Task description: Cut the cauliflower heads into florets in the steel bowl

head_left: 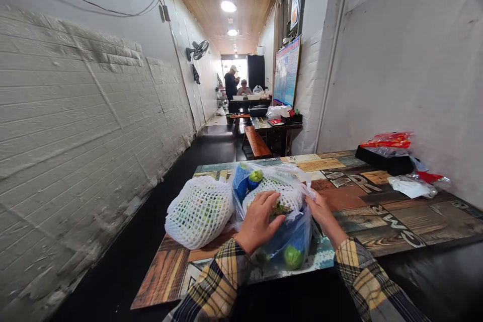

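Note:
A clear plastic bag lies on the table in front of me. Inside are green vegetables, some wrapped in blue netting, and a bundle in white foam netting. My left hand rests on that white bundle at the bag's mouth, thumb and fingers apart. On the bag's right edge, my right hand has its fingers closed around the plastic. Left of the bag sits another foam-netted bundle, with something green showing through the mesh; neither hand touches it.
The wood-patterned table carries a black box with red and clear packaging, beside a white packet. Beyond it stand a wooden bench and a further table. Two people are at the back. Walls flank both sides.

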`<state>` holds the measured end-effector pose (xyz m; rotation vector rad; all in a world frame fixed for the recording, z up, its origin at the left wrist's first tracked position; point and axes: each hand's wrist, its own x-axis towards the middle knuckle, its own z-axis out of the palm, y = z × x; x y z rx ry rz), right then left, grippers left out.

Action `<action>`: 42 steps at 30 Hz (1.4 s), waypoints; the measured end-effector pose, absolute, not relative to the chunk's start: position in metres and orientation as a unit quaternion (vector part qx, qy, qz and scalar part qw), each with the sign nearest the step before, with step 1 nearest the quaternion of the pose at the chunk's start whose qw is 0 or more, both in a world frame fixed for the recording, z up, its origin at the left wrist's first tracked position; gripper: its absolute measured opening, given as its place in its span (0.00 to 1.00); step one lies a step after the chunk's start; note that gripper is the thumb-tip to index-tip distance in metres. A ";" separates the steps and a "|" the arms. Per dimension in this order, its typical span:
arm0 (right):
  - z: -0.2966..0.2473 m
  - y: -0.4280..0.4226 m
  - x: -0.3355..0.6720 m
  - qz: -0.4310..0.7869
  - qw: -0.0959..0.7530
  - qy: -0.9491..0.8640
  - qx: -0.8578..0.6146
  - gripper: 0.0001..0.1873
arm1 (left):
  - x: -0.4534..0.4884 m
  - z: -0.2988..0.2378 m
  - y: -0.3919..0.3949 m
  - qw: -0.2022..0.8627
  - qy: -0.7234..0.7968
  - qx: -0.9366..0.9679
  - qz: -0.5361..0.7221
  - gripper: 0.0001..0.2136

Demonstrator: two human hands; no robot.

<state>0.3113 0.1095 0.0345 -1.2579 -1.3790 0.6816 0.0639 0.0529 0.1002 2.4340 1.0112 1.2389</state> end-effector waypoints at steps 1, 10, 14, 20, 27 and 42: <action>0.038 0.107 0.312 0.297 0.534 -0.588 -0.529 0.27 | 0.061 0.100 0.054 0.128 0.345 0.824 0.431 0.24; 0.118 0.063 0.302 0.131 0.551 -0.640 -0.519 0.27 | 0.012 0.095 0.091 0.152 0.441 0.703 0.537 0.12; 0.142 0.042 0.259 0.051 0.495 -0.745 -0.444 0.12 | 0.010 0.101 0.110 0.040 0.473 0.724 0.500 0.12; 0.152 0.008 0.204 -0.040 0.369 -0.875 -0.310 0.17 | 0.019 0.113 0.136 -0.033 0.523 0.742 0.418 0.19; 0.154 0.029 0.174 -0.036 0.246 -0.918 -0.309 0.18 | 0.026 0.116 0.156 -0.052 0.542 0.735 0.404 0.17; 0.149 0.071 0.185 -0.112 0.101 -0.884 -0.443 0.21 | 0.033 0.123 0.184 -0.038 0.483 0.804 0.345 0.27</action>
